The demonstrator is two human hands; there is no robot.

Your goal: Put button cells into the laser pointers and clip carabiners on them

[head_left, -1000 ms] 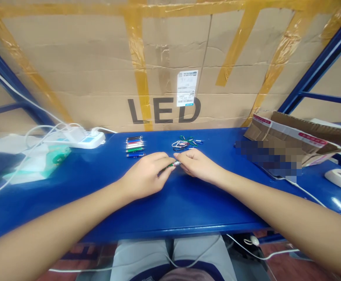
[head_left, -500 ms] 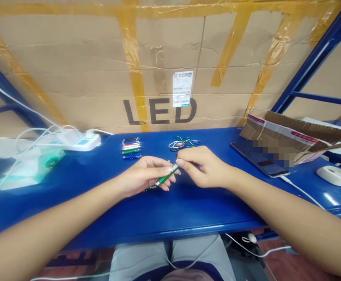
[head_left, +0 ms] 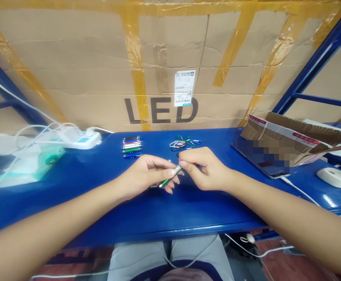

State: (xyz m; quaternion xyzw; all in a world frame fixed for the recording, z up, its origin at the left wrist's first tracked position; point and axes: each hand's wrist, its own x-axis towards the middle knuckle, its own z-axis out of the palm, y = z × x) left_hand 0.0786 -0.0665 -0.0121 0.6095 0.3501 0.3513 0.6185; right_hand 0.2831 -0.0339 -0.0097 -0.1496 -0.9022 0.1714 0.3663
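My left hand (head_left: 149,175) holds a small green metal penlight (head_left: 168,180), thumb on top and fingers beneath. The tube slants up to the right; a pale label covers part of its upper end. My right hand (head_left: 201,168) is closed in a pinch at that upper end. Its fingertips meet there, and what they grip is hidden. Another dark green piece (head_left: 152,187) shows just under my left hand, mostly covered. Beyond the hands, a row of penlights (head_left: 132,147) in several colours lies on the table, beside a tangle of cord loops (head_left: 184,142).
The blue table (head_left: 123,218) backs onto a large taped cardboard box (head_left: 100,78). At left lie a white power strip (head_left: 85,140), cables and a green-white plastic packet (head_left: 38,164). A phone (head_left: 258,162), open carton (head_left: 287,132) and white mouse (head_left: 336,176) stand at right.
Both hands and the green penlight have shifted slightly to the right. The left thumb sits nearer the labelled end, and the grip otherwise looks the same.
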